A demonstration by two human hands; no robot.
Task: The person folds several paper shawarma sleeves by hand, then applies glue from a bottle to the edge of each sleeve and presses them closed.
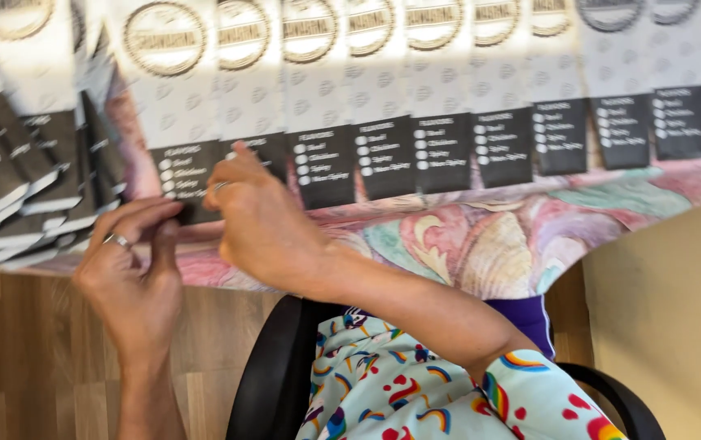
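A flat white packet with a round emblem and a black lower panel [173, 98] lies at the left end of a row on the table. My left hand [132, 281], a ring on one finger, pinches the packet's bottom edge from below. Reaching across from the right, my right hand [262, 220] curls its fingers over the black panel of the same packet. The packet's lower right corner is hidden by this hand.
More such packets [440, 98] lie side by side, overlapping, across a floral tablecloth [481, 236]. A fanned heap of them [16, 187] sits at the far left. Below are a wooden floor [24, 358], a black chair armrest [273, 375] and a beige surface [668, 310].
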